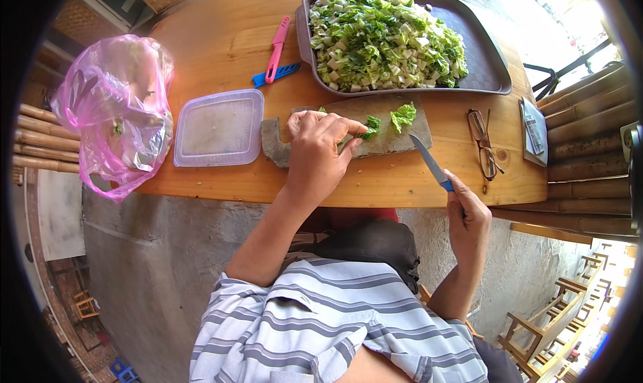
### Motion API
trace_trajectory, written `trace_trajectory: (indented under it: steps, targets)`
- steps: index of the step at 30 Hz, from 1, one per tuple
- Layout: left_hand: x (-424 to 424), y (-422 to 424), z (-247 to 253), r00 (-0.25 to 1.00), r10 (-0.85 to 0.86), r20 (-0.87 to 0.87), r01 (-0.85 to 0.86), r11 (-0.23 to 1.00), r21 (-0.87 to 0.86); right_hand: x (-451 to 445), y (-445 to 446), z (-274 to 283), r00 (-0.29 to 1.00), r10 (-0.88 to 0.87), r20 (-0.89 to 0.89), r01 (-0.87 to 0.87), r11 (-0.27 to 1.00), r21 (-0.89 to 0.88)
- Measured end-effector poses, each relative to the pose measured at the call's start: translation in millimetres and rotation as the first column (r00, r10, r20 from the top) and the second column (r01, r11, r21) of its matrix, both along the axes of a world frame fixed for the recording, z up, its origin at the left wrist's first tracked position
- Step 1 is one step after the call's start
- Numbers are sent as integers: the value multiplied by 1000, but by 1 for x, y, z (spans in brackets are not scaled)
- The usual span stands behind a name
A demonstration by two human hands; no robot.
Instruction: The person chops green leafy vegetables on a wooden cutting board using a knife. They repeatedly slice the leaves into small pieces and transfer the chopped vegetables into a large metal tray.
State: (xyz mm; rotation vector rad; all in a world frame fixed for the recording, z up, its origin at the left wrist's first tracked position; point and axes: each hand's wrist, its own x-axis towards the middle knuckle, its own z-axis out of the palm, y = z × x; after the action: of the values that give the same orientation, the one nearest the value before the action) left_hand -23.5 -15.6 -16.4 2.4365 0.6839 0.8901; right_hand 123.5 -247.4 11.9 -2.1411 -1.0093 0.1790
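My left hand [321,144] is over a worn wooden cutting board [419,127], fingertips pinching a small piece of green leafy vegetable [371,125]. The palm side and anything beneath it are hidden. A loose cut leaf piece [403,117] lies on the board to the right of those fingers. Off the board's right end, my right hand [467,212] grips a small knife [431,161] by its blue handle. Its blade points up and left, the tip near the board's lower right edge. Beyond the board, a brown tray [490,76] carries a large heap of chopped leafy greens [382,41].
Left of the board lie a plastic container lid [219,128] and a pink plastic bag [120,112]. A pink knife [277,49] rests across a blue slotted sheath [286,73]. Eyeglasses [485,144] and a small packet on paper [533,132] are at the right, near bamboo poles [587,167].
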Motion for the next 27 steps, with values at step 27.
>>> trace_trajectory:
  steps: [27]
  targets:
    - [-6, 1, 6, 988, 75, -139, -60, 992, 109, -20, 27, 6, 993, 118, 26, -118, 993, -14]
